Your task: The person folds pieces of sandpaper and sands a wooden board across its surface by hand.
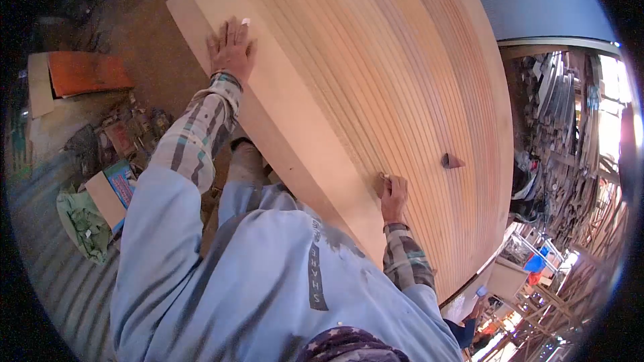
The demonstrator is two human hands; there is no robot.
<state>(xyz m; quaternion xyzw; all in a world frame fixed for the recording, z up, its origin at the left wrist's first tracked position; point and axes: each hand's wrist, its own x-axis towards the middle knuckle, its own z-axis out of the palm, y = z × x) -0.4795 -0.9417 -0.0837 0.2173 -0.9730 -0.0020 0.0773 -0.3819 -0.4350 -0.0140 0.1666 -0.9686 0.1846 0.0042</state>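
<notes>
Cluttered workshop floor below; left hand [231, 47] flat, ungripping, steadying grooved panel [376, 94]; right hand [392, 194] clenched on small block [384, 177], apparently mid-sanding; next stroke likely along groove beyond grip.

panel [376, 60]: pale orange wood (grooved stripes) | sleeves [201, 127]: plaid | apron [268, 281]: light blue

Your big grooved wooden panel [376, 80] carries a small dark wooden wedge [451, 160] toward its right side. Below it, the dirt floor [144, 40] holds an orange board [87, 72], cardboard and scattered clutter.
</notes>
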